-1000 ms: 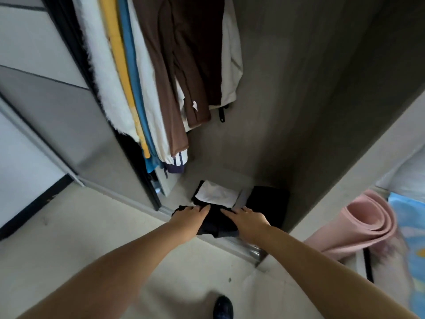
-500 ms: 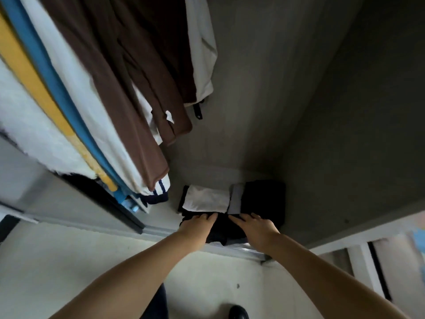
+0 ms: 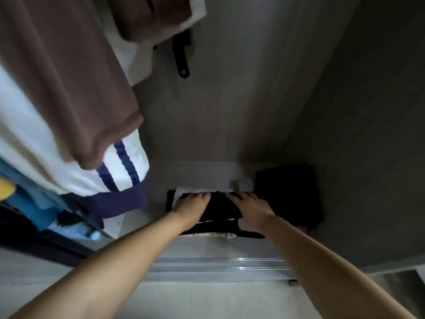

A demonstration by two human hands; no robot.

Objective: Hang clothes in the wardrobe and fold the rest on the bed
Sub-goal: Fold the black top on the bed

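A brown garment (image 3: 69, 88) hangs at 10 o'clock. The white top (image 3: 69, 171) beneath carries 2 navy stripes and a navy hem. Black folded clothes (image 3: 220, 208) lie at 6 o'clock.

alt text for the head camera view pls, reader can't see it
Both hands, left and right, rest on a folded black garment atop a pile on the wardrobe floor. A second dark pile sits to the right; brown and white striped clothes hang upper left.

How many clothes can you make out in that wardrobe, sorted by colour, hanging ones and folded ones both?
Hanging:
Brown garment: 1
White garment with navy stripes: 1
Blue garment: 1
Yellow garment: 1

Folded on the wardrobe floor:
Black under both hands, and: 2
White: 1

Total: 7 that I can tell apart; blur may hide more.
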